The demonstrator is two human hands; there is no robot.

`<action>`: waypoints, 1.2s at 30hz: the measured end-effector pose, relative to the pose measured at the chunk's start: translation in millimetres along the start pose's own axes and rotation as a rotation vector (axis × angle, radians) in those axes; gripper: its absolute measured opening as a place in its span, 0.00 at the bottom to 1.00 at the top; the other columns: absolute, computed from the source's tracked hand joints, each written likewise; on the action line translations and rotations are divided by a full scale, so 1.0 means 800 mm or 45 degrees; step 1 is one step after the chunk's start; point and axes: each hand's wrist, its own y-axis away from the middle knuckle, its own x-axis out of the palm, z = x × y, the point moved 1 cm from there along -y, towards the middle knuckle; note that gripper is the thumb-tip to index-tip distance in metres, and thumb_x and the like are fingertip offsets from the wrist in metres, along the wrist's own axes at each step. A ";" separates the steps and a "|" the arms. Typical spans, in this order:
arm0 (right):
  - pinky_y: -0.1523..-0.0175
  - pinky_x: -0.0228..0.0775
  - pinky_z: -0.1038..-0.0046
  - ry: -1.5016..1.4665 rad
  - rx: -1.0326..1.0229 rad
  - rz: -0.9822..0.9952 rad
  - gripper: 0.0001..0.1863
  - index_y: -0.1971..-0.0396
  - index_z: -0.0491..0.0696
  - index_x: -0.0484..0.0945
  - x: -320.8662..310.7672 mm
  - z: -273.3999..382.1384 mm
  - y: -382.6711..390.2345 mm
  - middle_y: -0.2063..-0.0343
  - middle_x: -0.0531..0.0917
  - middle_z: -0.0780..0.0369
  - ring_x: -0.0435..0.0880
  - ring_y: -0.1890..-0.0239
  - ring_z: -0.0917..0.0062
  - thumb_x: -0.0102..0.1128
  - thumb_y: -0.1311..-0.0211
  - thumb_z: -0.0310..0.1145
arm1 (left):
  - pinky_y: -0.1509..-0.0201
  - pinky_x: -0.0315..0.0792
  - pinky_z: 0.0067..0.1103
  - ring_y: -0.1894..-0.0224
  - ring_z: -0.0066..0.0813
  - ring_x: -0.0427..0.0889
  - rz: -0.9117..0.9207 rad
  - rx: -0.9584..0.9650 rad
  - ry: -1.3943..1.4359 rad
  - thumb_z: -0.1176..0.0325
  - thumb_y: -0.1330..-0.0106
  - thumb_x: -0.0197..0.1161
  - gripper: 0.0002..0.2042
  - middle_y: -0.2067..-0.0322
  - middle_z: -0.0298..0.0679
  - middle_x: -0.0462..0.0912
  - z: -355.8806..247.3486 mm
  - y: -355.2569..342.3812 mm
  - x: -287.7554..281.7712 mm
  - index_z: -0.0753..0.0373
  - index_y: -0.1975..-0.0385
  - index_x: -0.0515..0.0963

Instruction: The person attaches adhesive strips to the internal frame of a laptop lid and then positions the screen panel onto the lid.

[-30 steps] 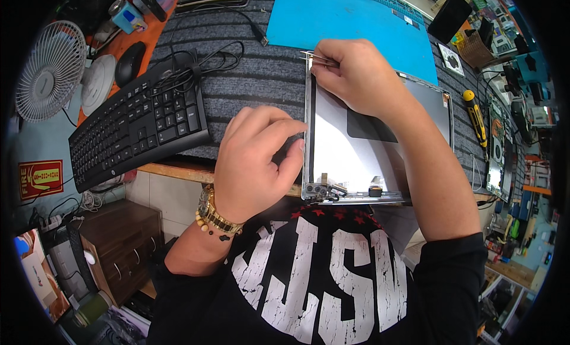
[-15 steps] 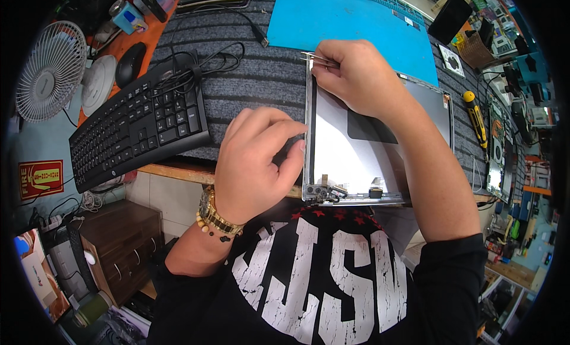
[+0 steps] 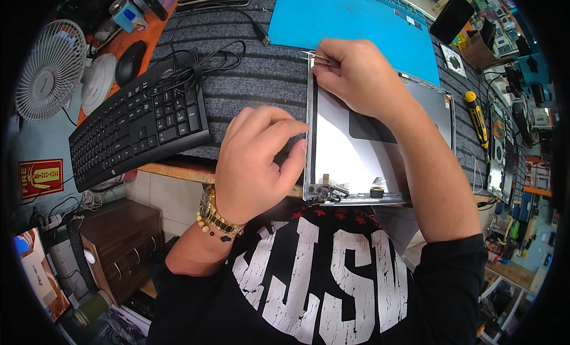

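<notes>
A silver laptop lid, with a darker grey patch partly behind my right arm, lies in front of me. Its near edge carries a metal hinge with loose cable ends. My right hand is closed on a pair of metal tweezers, whose tips are at the lid's far left corner. What the tips touch is too small to make out. At the lid's left edge, my left hand has its curled thumb and index finger pinched against the rim; its other fingers are bent.
A black keyboard with a coiled cable sits at the left on a grey striped mat. Beyond the lid lies a blue work mat. To the right are a yellow-and-black screwdriver and a circuit board. A fan stands far left.
Both hands and the tweezers hold almost the same places. The whole view has shifted very slightly.
</notes>
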 end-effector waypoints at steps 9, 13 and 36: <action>0.63 0.77 0.63 0.022 -0.012 -0.028 0.09 0.63 0.40 0.85 0.004 -0.003 0.000 0.76 0.84 0.55 0.82 0.74 0.64 0.73 0.33 0.30 | 0.49 0.77 0.32 0.55 0.43 0.85 -0.004 0.001 0.006 0.76 0.36 0.74 0.09 0.57 0.43 0.89 0.001 0.000 0.001 0.66 0.56 0.90; 0.61 0.79 0.60 0.084 0.106 -0.029 0.12 0.62 0.40 0.85 0.004 -0.005 -0.006 0.73 0.87 0.53 0.85 0.72 0.60 0.76 0.33 0.34 | 0.49 0.77 0.32 0.55 0.43 0.85 -0.004 0.009 0.004 0.77 0.36 0.74 0.09 0.57 0.43 0.89 0.000 -0.001 0.001 0.65 0.56 0.90; 0.58 0.84 0.63 0.017 0.569 0.379 0.14 0.60 0.45 0.86 -0.029 0.003 -0.044 0.68 0.92 0.55 0.92 0.65 0.68 0.80 0.36 0.37 | 0.49 0.77 0.33 0.54 0.44 0.84 0.001 0.013 -0.034 0.75 0.38 0.76 0.11 0.56 0.41 0.88 -0.004 -0.002 0.002 0.63 0.56 0.90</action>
